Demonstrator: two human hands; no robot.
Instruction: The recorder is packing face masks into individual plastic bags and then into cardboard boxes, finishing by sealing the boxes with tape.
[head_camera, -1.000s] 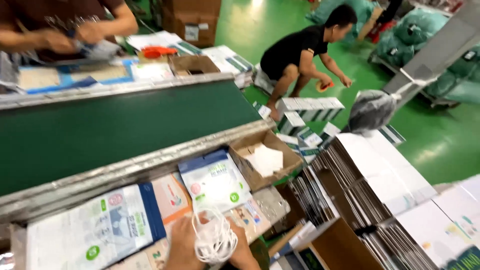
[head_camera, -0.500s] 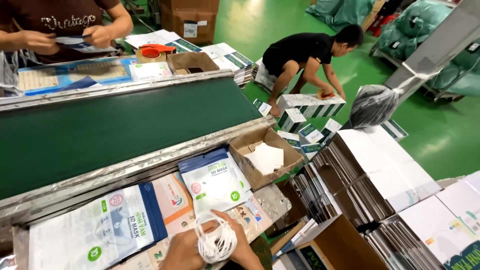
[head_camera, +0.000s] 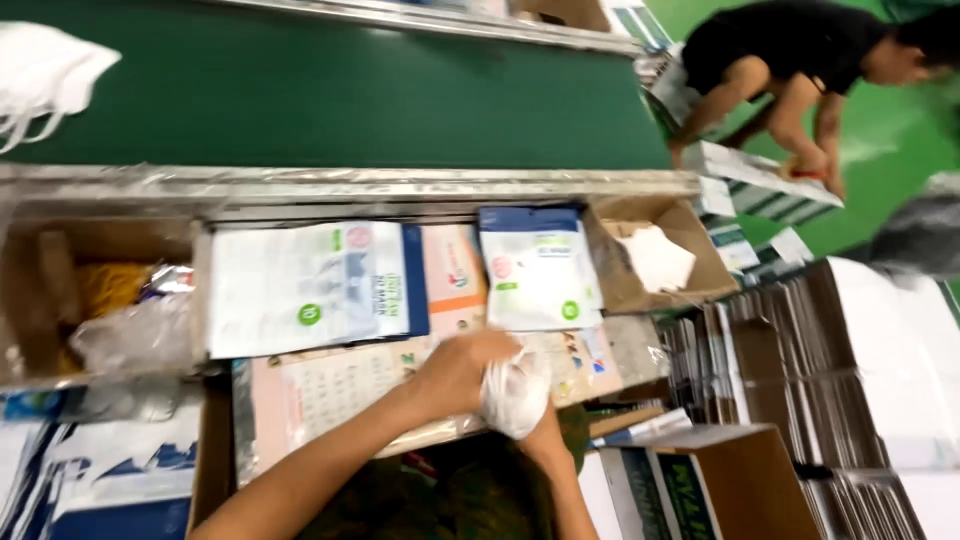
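Note:
Both my hands meet over the work surface, gripping a white bundle of face masks (head_camera: 515, 392). My left hand (head_camera: 455, 368) presses on it from the left. My right hand (head_camera: 535, 430) is mostly hidden beneath the bundle, only wrist and forearm showing. Just beyond them lie a white and blue mask pouch (head_camera: 538, 265) and a larger stack of similar pouches (head_camera: 305, 285). A printed sheet (head_camera: 340, 385) lies under my hands.
A green conveyor belt (head_camera: 350, 95) runs across the top with white masks (head_camera: 45, 75) at its left end. An open cardboard box (head_camera: 655, 255) holds white sheets. Flat carton stacks (head_camera: 800, 350) stand right. A crouching person (head_camera: 790, 60) sorts boxes on the green floor.
The view has swung down and left, bringing the belt and pouches closer. My hands stay closed on the white mask bundle, now pressed tighter together. The crouching person keeps working.

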